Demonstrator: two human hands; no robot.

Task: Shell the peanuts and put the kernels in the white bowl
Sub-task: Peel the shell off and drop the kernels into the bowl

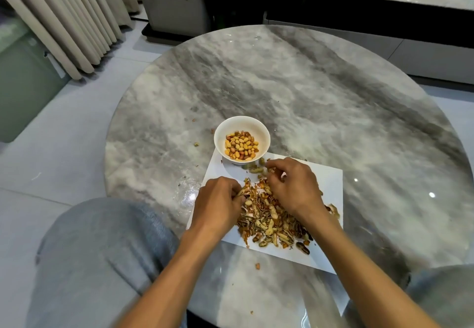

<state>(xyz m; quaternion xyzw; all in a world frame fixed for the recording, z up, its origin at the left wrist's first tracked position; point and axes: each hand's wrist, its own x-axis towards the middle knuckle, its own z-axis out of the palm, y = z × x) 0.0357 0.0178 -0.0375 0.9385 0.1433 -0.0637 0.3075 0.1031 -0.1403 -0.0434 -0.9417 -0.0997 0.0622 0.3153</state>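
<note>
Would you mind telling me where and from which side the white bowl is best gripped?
I would grip the white bowl by its rim, coming from its far-left side: the walls flare outward, kernels fill only the bottom, and the right hand with unshelled peanuts crowds the near-right side.

A round grey marble table (320,102) carries a white sheet of paper (331,181), on which a heap of broken peanut shells (266,222) lies, with a few whole peanuts (255,170) near the sheet's far edge. The white bowl (242,125) stands at the paper's far left corner and holds yellow and reddish kernels (241,145). The left hand (218,204) pinches a shell piece (242,191) at the heap's left edge, while the right hand (295,186), fingers curled, reaches toward the whole peanuts just beside the bowl.
</note>
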